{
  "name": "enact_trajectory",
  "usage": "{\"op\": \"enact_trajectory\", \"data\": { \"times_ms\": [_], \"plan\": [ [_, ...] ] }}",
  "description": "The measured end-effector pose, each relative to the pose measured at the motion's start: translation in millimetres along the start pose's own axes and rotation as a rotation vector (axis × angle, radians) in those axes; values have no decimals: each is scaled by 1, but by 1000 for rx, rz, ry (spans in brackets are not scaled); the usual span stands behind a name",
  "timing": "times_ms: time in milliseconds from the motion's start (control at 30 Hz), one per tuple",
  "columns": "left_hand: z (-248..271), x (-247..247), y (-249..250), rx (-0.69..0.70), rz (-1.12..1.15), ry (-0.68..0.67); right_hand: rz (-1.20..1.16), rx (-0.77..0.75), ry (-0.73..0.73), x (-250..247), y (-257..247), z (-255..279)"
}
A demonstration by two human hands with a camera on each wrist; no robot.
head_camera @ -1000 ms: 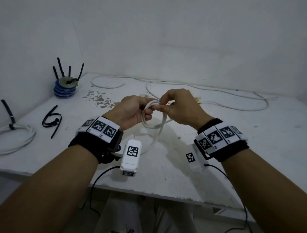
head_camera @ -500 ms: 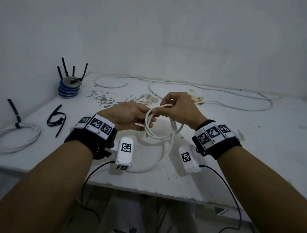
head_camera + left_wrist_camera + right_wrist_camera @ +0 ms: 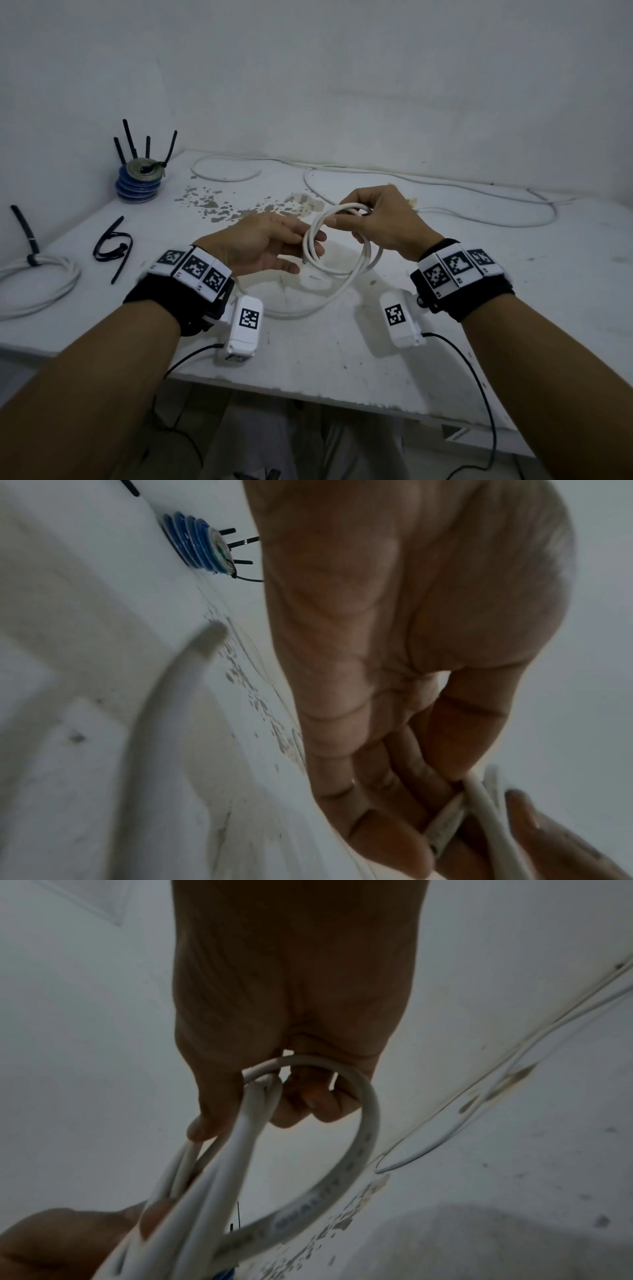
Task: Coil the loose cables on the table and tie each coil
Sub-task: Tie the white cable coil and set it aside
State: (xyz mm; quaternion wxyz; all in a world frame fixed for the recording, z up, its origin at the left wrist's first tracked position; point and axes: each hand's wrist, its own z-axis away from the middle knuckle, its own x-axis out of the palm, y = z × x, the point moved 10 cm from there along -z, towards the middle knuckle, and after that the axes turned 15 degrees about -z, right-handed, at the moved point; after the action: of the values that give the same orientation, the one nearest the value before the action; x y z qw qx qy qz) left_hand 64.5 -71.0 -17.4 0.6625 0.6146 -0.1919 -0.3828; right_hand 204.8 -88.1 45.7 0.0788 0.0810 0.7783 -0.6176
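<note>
Right hand pinches the round white plastic cable coil, left hand fingers curled on its loops; keep turns equal, feed slack untwisted.

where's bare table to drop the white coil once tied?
Bare table on the near right, past the right hand and short of the loose cable at the back. The left is crowded: tied white coil, black ties, blue coil stack. A trailing loop lies below the hands.

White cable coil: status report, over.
Right hand grips coil top. Left hand pinches its left side. Coil untied; tail trails on table. Nothing in the way.
</note>
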Motion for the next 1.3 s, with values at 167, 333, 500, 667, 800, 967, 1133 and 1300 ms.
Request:
{"op": "enact_trajectory", "data": {
  "times_ms": [167, 333, 500, 667, 800, 967, 1133, 1300],
  "plan": [
    [-2, -16, 6, 63, -160, 178, 153, -27, -66, 1, -1, 0],
    [3, -62, 3, 3, -246, 558, 138, 14, 28, -23, 0, -1],
    [13, -99, 0, -46, -189, 793, -27, 71, 101, -36, 10, 0],
    [12, -92, 9, -110, -510, 710, -347, 93, 141, -20, 14, -2],
    [1, -37, 18, 7, -430, 386, -349, 87, 167, -15, 15, -5],
    [-11, -19, 34, 76, -91, 396, -259, 49, 182, -8, 12, -3],
    [-13, -26, 30, 79, 32, 414, -241, 226, 29, 5, 27, 6],
    [-12, -27, 20, 70, 108, 428, -267, 327, -31, 17, 38, 14]
  ]
}}
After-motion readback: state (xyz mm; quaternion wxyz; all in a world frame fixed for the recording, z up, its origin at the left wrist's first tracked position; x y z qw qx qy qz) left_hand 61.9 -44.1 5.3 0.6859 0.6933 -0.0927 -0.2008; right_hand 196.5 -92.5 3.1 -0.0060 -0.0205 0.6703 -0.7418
